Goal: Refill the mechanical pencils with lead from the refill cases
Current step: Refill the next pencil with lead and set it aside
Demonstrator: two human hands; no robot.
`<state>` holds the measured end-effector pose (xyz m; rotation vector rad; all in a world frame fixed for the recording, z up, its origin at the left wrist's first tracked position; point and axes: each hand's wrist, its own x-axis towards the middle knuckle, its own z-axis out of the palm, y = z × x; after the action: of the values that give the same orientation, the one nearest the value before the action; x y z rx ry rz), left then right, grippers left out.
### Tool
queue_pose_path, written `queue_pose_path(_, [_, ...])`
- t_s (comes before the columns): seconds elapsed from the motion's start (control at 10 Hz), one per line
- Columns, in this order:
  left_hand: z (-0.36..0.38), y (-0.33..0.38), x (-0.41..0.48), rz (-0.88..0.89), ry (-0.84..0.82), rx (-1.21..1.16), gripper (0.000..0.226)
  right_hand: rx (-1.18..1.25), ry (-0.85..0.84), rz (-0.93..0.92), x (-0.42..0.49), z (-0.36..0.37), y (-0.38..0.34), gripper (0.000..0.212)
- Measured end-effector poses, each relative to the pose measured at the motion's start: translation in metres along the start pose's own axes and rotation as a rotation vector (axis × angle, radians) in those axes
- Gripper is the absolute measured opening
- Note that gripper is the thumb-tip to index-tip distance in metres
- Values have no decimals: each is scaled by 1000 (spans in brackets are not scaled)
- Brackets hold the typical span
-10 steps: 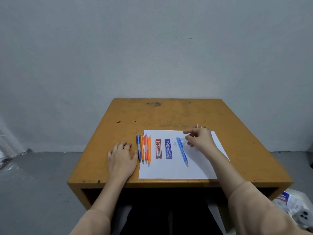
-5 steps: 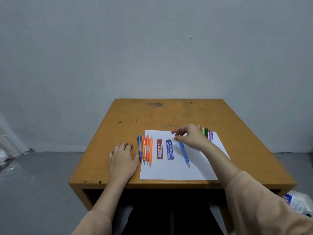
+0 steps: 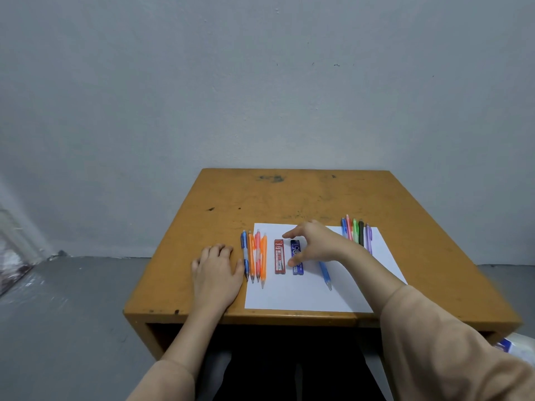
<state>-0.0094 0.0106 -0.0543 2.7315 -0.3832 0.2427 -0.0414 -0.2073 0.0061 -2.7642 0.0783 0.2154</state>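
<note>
A white sheet of paper [image 3: 307, 296] lies on the wooden table [image 3: 289, 198]. A red lead case [image 3: 279, 257] and a blue lead case [image 3: 298, 266] lie side by side on it. My right hand [image 3: 314, 241] hovers over the blue case, fingers spread, thumb low at the case's left edge. A loose blue pencil [image 3: 326, 274] lies partly under that hand. Several pencils, blue and orange, [image 3: 254, 257] line the paper's left edge. Several coloured pencils [image 3: 357, 231] lie at the far right. My left hand [image 3: 217, 270] rests flat on the table.
The table's front edge [image 3: 260, 318] runs just below the paper. A grey wall stands close behind the table, and grey floor lies to the left. A white and blue package [image 3: 512, 344] shows at the lower right.
My right hand has moved left, from the coloured pencils at the far right, past the loose blue pencil, to above the blue lead case. My left hand stays put.
</note>
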Motion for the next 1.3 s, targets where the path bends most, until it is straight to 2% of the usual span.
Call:
queue_pose_path(0.2, [1,1,1,-10,-2,14,49,-53,-41,37,-2,1,0,82])
queue_pose_path(0.4, [0,1,1,-9,-6,-1,48,-65,11,-5,-2,0,-5,84])
queue_pose_path(0.5, [0,1,0,-14,-2,-5,49,48,110,-38,-5,-1,-9,76])
queue_pose_path(0.6, [0,1,0,-12,-4,-2,49,250,230,-21,-10,-3,-16,51])
queue_pose_path(0.7, [-1,2,0,-13,-5,0,49,382,276,-14,-18,-7,-21,32])
queue_pose_path(0.9, [-1,1,0,-23,5,-19,47,630,389,28,-27,-10,-23,22])
queue_pose_path(1.1, [-1,1,-1,9,88,-121,38,873,607,28,-39,-13,-25,19])
queue_pose_path(1.2, [1,4,-7,165,227,-171,28,981,680,0,-46,-12,-28,23])
queue_pose_path(1.3, [-1,18,-15,280,305,-275,35,1018,733,-7,-52,-8,-31,20])
